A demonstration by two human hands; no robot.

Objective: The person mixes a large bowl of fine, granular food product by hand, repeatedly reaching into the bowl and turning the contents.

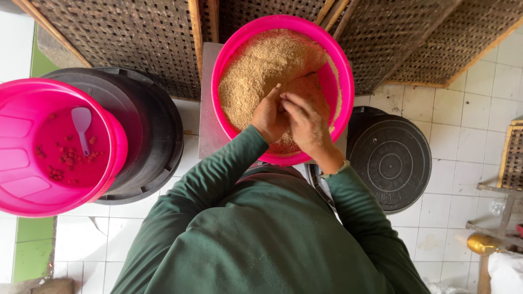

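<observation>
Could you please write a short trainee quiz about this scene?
1. True or false: both hands are in the pink tub of tan grain.
2. What lies in the pink basin at left? A) a knife B) a pale scoop and red bits C) water
3. What does that basin rest on?

Key:
1. True: the left hand and right hand meet over the grain.
2. B
3. A black bin.
</observation>
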